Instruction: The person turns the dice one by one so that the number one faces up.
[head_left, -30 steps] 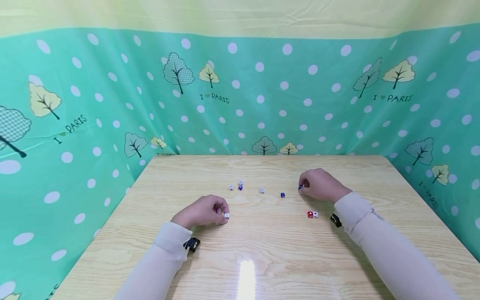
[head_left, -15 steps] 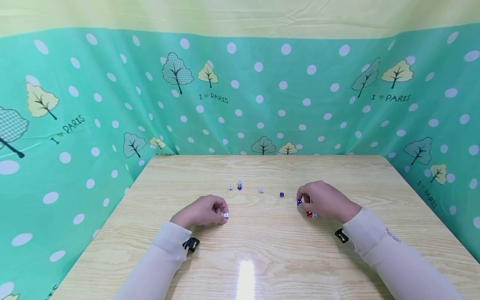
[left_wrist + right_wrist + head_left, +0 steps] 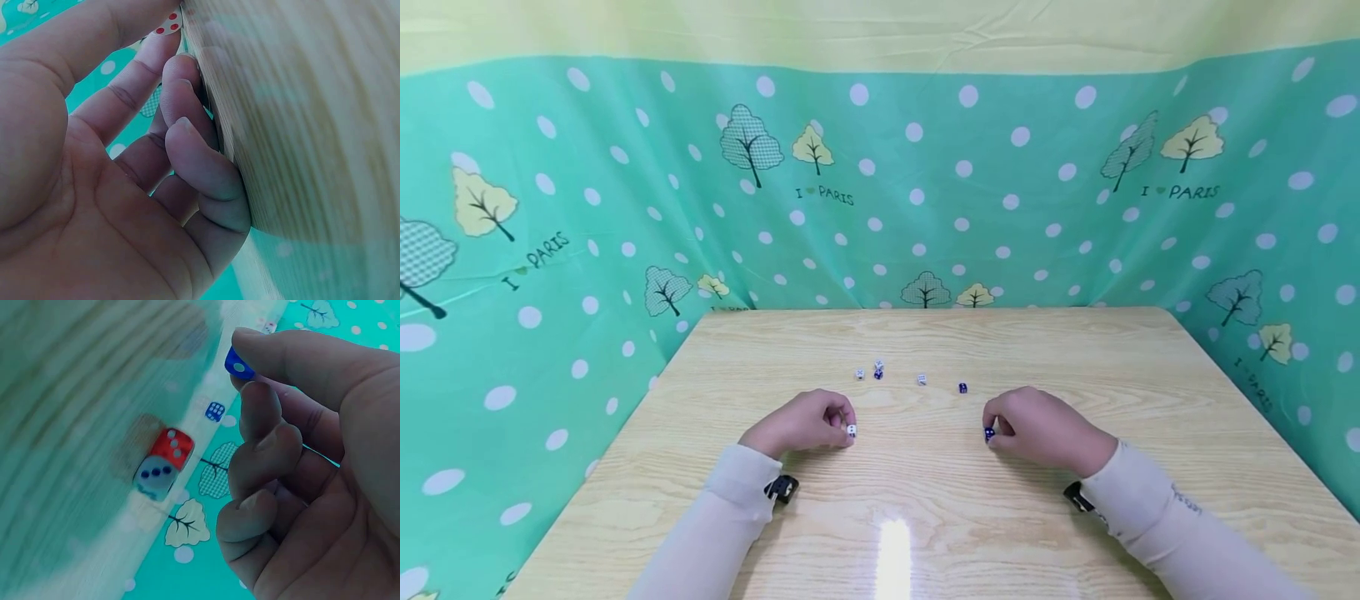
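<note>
My left hand [image 3: 805, 423] pinches a white die [image 3: 852, 431] between thumb and index finger, low over the table at centre left. Red dots show on that die [image 3: 169, 25] in the left wrist view, partly covered by the fingers. Opposite, my right hand [image 3: 1047, 429] pinches a blue die [image 3: 989, 433] with white dots between thumb and fingertip. The right wrist view shows this blue die [image 3: 238, 364] at the fingertips, the other fingers curled. A red die [image 3: 173, 449] and a white die [image 3: 155, 475] sit side by side near the right hand, hidden behind it in the head view.
Farther back on the wooden table [image 3: 895, 483] lie a white die [image 3: 861, 375], a second white die [image 3: 879, 365] close behind a blue die [image 3: 878, 375], a lone white die [image 3: 922, 379] and another blue die [image 3: 963, 388]. A patterned green curtain [image 3: 940, 192] surrounds the table.
My right hand has brought the blue die nearer and slightly left, and now covers the red and white dice in the head view. The left hand has stayed in place with its white die.
</note>
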Demonstrator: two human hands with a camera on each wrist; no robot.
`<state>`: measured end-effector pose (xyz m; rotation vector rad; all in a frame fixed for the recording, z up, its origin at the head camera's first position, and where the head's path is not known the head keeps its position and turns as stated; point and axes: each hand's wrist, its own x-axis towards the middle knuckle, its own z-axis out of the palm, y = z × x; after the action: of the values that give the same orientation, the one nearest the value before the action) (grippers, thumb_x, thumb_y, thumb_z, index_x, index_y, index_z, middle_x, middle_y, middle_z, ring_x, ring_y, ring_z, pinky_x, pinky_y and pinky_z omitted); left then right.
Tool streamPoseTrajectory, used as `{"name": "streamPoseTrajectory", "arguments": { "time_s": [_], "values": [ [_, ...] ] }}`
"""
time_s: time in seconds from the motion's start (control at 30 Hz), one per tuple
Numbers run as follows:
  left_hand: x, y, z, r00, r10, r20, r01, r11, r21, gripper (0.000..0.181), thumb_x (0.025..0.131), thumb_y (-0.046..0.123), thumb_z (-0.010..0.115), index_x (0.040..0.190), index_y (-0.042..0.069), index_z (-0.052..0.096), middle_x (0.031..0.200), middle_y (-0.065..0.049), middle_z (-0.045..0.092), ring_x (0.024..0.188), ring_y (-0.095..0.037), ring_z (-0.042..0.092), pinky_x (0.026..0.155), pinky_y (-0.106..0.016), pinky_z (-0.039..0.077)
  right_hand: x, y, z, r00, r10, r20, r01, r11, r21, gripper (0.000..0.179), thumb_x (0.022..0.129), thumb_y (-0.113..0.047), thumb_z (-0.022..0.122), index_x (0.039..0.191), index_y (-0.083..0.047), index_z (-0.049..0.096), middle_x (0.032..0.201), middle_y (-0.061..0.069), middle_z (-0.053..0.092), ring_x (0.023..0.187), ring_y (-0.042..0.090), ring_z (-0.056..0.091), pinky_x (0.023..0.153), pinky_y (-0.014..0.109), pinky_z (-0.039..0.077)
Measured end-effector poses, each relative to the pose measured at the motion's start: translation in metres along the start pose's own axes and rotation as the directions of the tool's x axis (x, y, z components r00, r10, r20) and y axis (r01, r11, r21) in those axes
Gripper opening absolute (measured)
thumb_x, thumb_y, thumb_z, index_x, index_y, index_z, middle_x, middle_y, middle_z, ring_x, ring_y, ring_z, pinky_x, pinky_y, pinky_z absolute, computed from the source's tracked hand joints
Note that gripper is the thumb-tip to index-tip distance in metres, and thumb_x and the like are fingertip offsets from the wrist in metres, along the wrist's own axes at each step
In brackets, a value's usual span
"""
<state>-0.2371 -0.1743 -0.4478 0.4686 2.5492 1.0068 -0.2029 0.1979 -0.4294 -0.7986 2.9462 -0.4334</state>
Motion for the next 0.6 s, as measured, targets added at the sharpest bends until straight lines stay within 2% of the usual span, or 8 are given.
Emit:
{"name": "streamPoseTrajectory", "arguments": {
  "time_s": [0.37, 0.6],
  "values": [
    [-0.0002, -0.0010, -0.0002, 1.000, 0.012, -0.002, -0.012, 1.000, 0.005, 0.017, 0.086, 0.014, 0.084, 0.093, 0.014, 0.069, 0.079, -0.002, 0.060, 0.070, -0.016, 0.053, 0.066, -0.032, 0.045, -0.0040, -0.0097, 0.0071, 0.999, -0.053, 0.006, 0.053, 0.998, 0.018, 0.010, 0.088, -0.020, 0.083, 0.092, -0.021, 0.074, 0.061, -0.017, 0.052, 0.054, -0.001, 0.045, 0.061, 0.023, 0.044],
    [-0.0008, -0.0005, -0.0009, 1.000, 0.014, 0.001, -0.014, 1.000, 0.005, 0.017, 0.086, 0.014, 0.084, 0.093, 0.013, 0.069, 0.079, -0.002, 0.060, 0.070, -0.015, 0.052, 0.065, -0.032, 0.045, -0.0046, -0.0106, 0.0060, 0.998, -0.060, 0.005, 0.059, 0.998, 0.022, 0.011, 0.087, -0.020, 0.083, 0.093, -0.020, 0.074, 0.065, -0.019, 0.054, 0.057, -0.001, 0.048, 0.060, 0.023, 0.045]
  ]
}}
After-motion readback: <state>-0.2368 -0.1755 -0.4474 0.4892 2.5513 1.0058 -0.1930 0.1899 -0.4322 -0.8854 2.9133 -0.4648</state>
